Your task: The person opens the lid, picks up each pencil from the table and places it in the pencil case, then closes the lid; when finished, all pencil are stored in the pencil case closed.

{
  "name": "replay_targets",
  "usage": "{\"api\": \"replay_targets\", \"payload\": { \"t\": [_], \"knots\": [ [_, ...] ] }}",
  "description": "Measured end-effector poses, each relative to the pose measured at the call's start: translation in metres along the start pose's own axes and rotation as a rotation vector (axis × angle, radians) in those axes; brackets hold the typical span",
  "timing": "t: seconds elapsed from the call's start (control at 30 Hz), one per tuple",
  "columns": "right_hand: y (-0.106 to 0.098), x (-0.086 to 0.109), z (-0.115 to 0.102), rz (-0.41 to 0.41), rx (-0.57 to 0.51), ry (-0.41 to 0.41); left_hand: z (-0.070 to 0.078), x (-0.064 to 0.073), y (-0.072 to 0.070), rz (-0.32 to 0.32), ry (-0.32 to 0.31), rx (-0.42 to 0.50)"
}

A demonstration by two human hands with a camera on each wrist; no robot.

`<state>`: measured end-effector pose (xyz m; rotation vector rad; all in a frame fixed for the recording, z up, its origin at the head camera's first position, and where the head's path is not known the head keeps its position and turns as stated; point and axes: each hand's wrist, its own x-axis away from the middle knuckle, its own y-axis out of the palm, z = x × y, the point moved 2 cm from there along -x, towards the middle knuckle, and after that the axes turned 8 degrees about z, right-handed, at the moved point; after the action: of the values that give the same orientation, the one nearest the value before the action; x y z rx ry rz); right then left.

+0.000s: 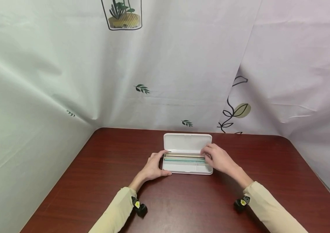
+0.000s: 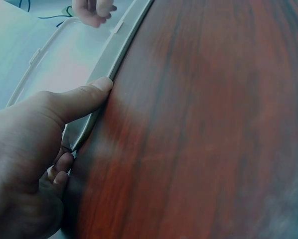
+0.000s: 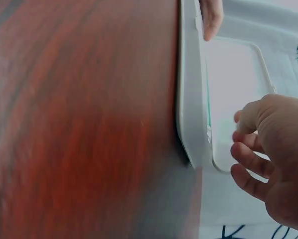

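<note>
An opened white pencil case [image 1: 187,142] lies on the table, its lid raised at the back. Several thin pencils [image 1: 182,159], in gold-brown and teal tones, lie lengthwise inside it. My left hand [image 1: 152,166] grips the case's left end, the thumb [image 2: 86,99] on the front edge and the index finger reaching to the back corner. Over the right end of the pencils is my right hand [image 1: 219,158], fingers bent downward. In the right wrist view its thumb and index finger come close together; whether a pencil is between them is hidden.
The dark red-brown wooden table [image 1: 179,200] spreads out in front of and beside the case. Behind it hangs a pale cloth [image 1: 165,64] with plant prints, meeting the table's back edge. Small black devices [image 1: 141,210] sit on both wrists.
</note>
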<state>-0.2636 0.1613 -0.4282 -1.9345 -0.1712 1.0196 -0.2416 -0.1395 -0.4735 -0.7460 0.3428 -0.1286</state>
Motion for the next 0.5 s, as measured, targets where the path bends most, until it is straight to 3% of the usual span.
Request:
{"api": "replay_targets", "payload": {
  "t": [0.3, 0.5],
  "knots": [
    [-0.022, -0.007, 0.026, 0.28, -0.142, 0.085, -0.001, 0.001, -0.001, 0.005, -0.003, -0.004],
    [-0.032, -0.019, 0.036, 0.269, -0.18, 0.188, -0.001, 0.0, 0.0, 0.005, 0.008, -0.006]
  ]
}}
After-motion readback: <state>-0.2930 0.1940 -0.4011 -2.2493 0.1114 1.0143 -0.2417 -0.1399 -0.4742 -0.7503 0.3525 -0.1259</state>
